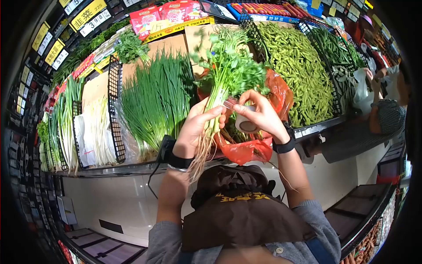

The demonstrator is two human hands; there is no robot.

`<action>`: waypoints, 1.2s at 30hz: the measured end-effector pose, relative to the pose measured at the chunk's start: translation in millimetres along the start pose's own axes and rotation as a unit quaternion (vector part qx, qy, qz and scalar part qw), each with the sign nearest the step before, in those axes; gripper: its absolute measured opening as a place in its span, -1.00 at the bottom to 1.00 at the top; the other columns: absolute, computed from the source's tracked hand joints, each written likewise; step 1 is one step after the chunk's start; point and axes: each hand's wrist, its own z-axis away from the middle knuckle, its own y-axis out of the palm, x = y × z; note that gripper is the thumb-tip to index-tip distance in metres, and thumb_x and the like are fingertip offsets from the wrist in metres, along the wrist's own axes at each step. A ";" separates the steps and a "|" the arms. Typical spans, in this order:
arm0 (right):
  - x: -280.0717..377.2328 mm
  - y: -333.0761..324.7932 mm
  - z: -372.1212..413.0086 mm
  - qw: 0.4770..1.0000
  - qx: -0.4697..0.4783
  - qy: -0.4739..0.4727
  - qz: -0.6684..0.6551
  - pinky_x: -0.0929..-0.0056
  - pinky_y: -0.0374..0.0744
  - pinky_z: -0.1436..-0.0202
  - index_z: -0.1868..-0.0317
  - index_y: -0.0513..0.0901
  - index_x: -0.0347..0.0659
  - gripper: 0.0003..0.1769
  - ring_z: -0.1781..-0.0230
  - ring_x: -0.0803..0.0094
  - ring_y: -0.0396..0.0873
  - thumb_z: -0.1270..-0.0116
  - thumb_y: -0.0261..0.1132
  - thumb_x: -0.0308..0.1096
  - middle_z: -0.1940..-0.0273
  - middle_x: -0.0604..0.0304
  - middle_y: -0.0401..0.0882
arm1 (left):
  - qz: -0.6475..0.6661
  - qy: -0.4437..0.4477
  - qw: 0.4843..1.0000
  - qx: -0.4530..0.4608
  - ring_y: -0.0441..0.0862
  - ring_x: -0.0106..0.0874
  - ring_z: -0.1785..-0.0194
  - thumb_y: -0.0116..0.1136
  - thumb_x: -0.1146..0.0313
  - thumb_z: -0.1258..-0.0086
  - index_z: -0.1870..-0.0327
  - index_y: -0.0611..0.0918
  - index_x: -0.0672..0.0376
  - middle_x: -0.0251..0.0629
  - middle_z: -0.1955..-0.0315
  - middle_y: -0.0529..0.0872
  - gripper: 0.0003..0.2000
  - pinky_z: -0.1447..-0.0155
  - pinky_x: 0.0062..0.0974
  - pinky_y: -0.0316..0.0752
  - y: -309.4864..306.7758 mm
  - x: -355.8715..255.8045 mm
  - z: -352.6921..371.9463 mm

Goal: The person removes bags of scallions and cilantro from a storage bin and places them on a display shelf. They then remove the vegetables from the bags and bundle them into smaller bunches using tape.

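A leafy bunch of coriander (235,72), with long pale roots hanging down, is gripped around its stems by my left hand (198,125). Close against those stems, my right hand (266,116) is closed, thumb and forefinger pinched near a small reddish-brown strip (230,104). A roll of tape (247,126) with a white side sits under the right hand's fingers. Beneath both hands an orange-red plastic bag (248,152) lies open, with more greens partly hidden inside it.
Left of the hands, upright green chives (154,99) fill a section beside black mesh dividers (115,108). Green pods (299,72) are heaped on the right. Red packets (171,15) stand at the back. Another person (373,127) stands at the far right with plastic bags.
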 end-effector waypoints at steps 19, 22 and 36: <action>-25.9 -3.4 -26.8 0.979 0.178 0.102 0.005 0.68 0.28 0.68 0.51 0.61 -0.25 -0.66 0.73 0.72 0.33 -0.21 0.30 -0.12 0.61 0.42 0.44 | -0.209 0.026 0.977 -0.030 0.53 -0.60 0.49 0.16 0.32 -0.29 0.05 0.39 0.26 -0.36 0.40 0.53 -0.68 0.42 -0.65 0.45 -5.5 65.2 5.7; -41.2 -25.1 -27.5 0.963 0.241 0.057 -0.109 0.75 0.32 0.63 0.30 0.61 -0.25 -0.73 0.66 0.75 0.38 -0.27 0.24 -0.18 0.49 0.42 0.48 | -0.092 -0.022 0.995 -0.013 0.52 -0.57 0.52 0.07 0.26 -0.35 0.13 0.43 0.23 -0.38 0.46 0.53 -0.76 0.44 -0.65 0.44 2.2 55.2 12.8; -92.3 -44.3 -14.6 0.951 0.248 0.090 -0.163 0.72 0.33 0.51 0.30 0.61 -0.29 -0.76 0.55 0.79 0.35 -0.30 0.21 -0.25 0.51 0.45 0.50 | -0.414 0.002 0.895 -0.168 0.47 -0.68 0.50 0.21 0.38 -0.21 0.27 0.58 0.29 -0.37 0.56 0.58 -0.83 0.44 -0.66 0.36 20.0 74.5 56.6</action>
